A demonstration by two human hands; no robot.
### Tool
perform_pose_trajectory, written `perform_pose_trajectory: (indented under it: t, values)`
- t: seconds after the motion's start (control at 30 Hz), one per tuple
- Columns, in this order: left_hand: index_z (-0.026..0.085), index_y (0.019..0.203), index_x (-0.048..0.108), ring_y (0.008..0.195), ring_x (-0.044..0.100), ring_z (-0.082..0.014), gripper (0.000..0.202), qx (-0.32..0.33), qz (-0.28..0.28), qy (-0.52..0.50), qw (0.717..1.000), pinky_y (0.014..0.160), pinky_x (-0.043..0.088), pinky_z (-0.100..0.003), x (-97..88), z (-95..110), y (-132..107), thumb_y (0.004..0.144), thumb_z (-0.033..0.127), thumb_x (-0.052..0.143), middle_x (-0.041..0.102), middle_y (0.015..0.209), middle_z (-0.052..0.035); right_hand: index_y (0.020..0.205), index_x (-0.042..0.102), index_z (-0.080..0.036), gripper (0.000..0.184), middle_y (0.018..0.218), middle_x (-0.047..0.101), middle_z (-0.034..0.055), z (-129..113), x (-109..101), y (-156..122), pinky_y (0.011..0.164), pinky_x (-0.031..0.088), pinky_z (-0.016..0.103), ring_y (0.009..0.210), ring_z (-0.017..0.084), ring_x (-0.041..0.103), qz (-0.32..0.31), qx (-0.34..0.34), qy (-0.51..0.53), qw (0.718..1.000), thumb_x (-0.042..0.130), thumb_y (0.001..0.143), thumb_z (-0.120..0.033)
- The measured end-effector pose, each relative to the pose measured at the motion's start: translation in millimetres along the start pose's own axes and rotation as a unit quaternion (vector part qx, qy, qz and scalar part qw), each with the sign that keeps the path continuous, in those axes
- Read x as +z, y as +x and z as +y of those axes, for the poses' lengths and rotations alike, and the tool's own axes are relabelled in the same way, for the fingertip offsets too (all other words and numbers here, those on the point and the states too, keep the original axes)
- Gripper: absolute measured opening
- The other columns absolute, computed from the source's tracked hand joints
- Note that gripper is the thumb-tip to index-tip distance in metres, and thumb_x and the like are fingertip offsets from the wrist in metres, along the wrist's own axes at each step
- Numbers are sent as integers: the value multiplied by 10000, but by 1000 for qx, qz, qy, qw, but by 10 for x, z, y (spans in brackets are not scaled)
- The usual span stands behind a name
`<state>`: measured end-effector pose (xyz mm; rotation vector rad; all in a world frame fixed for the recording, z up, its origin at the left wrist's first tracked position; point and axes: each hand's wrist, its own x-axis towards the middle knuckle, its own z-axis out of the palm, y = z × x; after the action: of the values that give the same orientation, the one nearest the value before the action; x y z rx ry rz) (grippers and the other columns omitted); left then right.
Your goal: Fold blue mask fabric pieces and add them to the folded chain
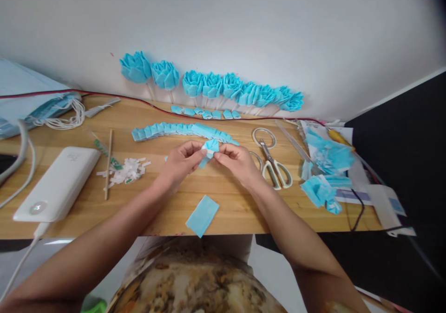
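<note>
A small folded piece of blue fabric [211, 146] is pinched between both hands over the middle of the table. My left hand [184, 160] grips its left side with thumb and fingers, and my right hand [239, 160] has hold of its right side. A pale strip crosses the folded piece near the thumbs. Below the hands a flat blue rectangle [202, 215] lies near the table's front edge. Just beyond them runs a curved row of folded blue pieces [163, 130], with a shorter row of folded pieces [205, 113] behind it.
Several blue fabric flowers [193, 83] on sticks lean against the wall. Scissors [273, 164] and a tape roll [264, 138] lie right, near blue scraps [327, 155] and a yellow-handled tool [336, 136]. Left are white paper bits [127, 171], a wooden stick [109, 164] and a power bank [57, 183].
</note>
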<state>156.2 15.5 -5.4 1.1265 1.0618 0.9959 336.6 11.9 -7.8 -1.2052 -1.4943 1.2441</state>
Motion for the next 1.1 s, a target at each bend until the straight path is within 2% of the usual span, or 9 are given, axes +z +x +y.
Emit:
perform_pose_trajectory:
  t: [0.07, 0.17, 0.23, 0.3, 0.43, 0.6, 0.83, 1.1]
  values:
    - [187, 917, 623, 481, 409, -80, 272, 37, 27, 7, 999, 460, 317, -214, -4, 0, -9, 771, 403, 702, 521, 588, 60, 654, 549, -198, 242, 631, 509, -48, -8, 2, -1, 608, 342, 255, 607, 103, 435, 27, -8, -5, 1000, 658, 795, -360]
    - [180, 821, 618, 578, 487, -97, 179, 128, 66, 70, 987, 533, 376, -222, 2, -20, -39, 807, 351, 669, 586, 677, 17, 654, 544, -199, 245, 625, 485, -52, -22, 9, -8, 587, 336, 251, 593, 99, 415, 48, -15, -16, 999, 654, 793, -368]
    - [175, 777, 639, 608, 493, -104, 145, 172, 62, 134, 974, 560, 382, -229, 14, -50, -58, 826, 311, 647, 584, 684, 6, 664, 555, -198, 233, 633, 504, -47, -29, 16, -16, 585, 349, 250, 599, 102, 433, 47, -19, -30, 998, 650, 795, -366]
    - [179, 813, 680, 607, 482, -109, 125, 191, 54, 189, 962, 564, 375, -235, 23, -82, -69, 844, 287, 626, 568, 676, 7, 665, 556, -199, 222, 640, 523, -39, -36, 28, -26, 589, 364, 253, 607, 108, 456, 43, -29, -48, 997, 646, 797, -354]
    - [196, 899, 719, 635, 500, -122, 150, 192, 54, 258, 945, 588, 387, -246, 21, -101, -72, 864, 299, 615, 583, 715, -2, 663, 552, -209, 188, 646, 541, -28, -59, 62, -48, 591, 387, 259, 607, 118, 478, 46, -47, -89, 994, 622, 798, -321]
    - [197, 886, 718, 625, 489, -124, 142, 190, 59, 302, 932, 591, 368, -249, 11, -64, -74, 850, 294, 620, 564, 680, 8, 671, 564, -220, 146, 656, 579, -13, -69, 102, -70, 617, 418, 274, 616, 135, 505, 76, -84, -169, 979, 595, 800, -280]
    - [190, 857, 709, 633, 511, -124, 129, 184, 56, 301, 934, 614, 382, -249, 19, -53, -71, 843, 252, 597, 628, 715, 0, 664, 568, -220, 142, 669, 604, -8, -51, 119, -76, 641, 424, 281, 622, 140, 514, 89, -134, -217, 963, 600, 802, -224]
    - [182, 819, 686, 647, 538, -125, 140, 186, 54, 273, 942, 619, 400, -245, 18, -56, -60, 850, 251, 568, 665, 752, -12, 659, 561, -222, 147, 652, 591, -13, -50, 116, -67, 621, 417, 274, 612, 137, 506, 85, -112, -205, 969, 596, 800, -246]
